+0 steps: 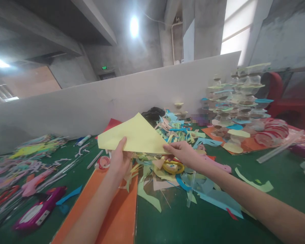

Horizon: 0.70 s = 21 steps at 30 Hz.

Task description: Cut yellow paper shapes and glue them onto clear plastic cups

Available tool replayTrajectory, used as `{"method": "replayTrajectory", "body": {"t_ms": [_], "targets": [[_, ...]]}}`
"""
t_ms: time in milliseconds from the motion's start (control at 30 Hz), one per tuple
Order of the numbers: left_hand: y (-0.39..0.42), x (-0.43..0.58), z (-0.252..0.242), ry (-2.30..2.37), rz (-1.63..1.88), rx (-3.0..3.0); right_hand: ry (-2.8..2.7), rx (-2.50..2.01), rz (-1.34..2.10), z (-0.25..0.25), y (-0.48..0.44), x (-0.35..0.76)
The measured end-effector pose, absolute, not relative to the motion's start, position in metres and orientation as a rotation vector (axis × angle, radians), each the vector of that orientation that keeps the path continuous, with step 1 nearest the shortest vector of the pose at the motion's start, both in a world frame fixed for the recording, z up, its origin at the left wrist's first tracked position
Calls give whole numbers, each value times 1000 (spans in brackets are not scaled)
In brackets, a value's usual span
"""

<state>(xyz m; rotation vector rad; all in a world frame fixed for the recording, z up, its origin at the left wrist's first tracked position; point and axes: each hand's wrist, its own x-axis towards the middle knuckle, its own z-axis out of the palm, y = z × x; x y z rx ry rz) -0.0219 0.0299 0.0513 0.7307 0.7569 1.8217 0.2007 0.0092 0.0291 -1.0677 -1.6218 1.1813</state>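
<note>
A pale yellow sheet of paper [136, 134] with angled edges is held up between my two hands, above the table. My left hand [120, 159] grips its lower left edge, thumb on the near face and fingers behind. At the right corner my right hand [179, 152] pinches the sheet between thumb and fingers. Beneath it lie paper scraps [148, 189] in yellow, green and blue, and a yellow ring-shaped thing [173, 167] sits just under my right hand. An orange board [119, 210] lies below my left forearm.
Stacked clear cups with paper discs [223, 105] stand at the right back. A heap of paper scraps [173, 125] lies behind the sheet. Pipe cleaners [27, 162], a pink glue gun [37, 181] and a purple device [40, 208] are on the left. A white panel [86, 101] borders the table.
</note>
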Motion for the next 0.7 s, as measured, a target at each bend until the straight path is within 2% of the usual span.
{"method": "replayTrajectory", "body": {"t_ms": [700], "targets": [[33, -25, 48, 822, 1814, 816, -1664, -1092, 1224, 26, 10, 202]]}}
